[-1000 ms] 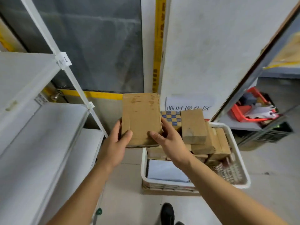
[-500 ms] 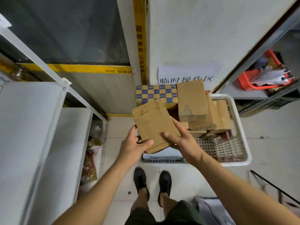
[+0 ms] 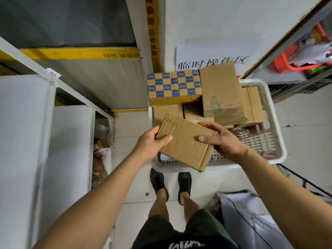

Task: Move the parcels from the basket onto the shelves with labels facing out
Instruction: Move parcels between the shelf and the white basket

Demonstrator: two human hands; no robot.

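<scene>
Parcel (image 3: pixel 186 142): a flat brown cardboard box, held in the air above the near left part of the basket (image 3: pixel 276 130), tilted, with its broad plain face up. No label shows on the visible face.

Left hand (image 3: pixel 149 142): grips the parcel's left end, thumb lying across the top face, fingers hidden below.

Right hand (image 3: pixel 221 139): grips the parcel's right end, thumb on the top face, fingers curled round the far edge.

Basket: white, perforated plastic, standing on the tiled floor against the wall. It holds several more parcels piled at its far side: a blue-and-tan checkered box (image 3: pixel 173 87) at the far left, a tall brown box (image 3: pixel 219 88) just beside it on the right, and further brown boxes under and behind these. The near right part of the basket floor is bare.

Shelves (image 3: pixel 27 123): white, at the left, well apart from the held parcel. A tag marked "2" (image 3: pixel 53 76) sits on the shelf post.

A paper sign (image 3: pixel 213 54) with printed characters hangs on the wall behind the basket.
</scene>
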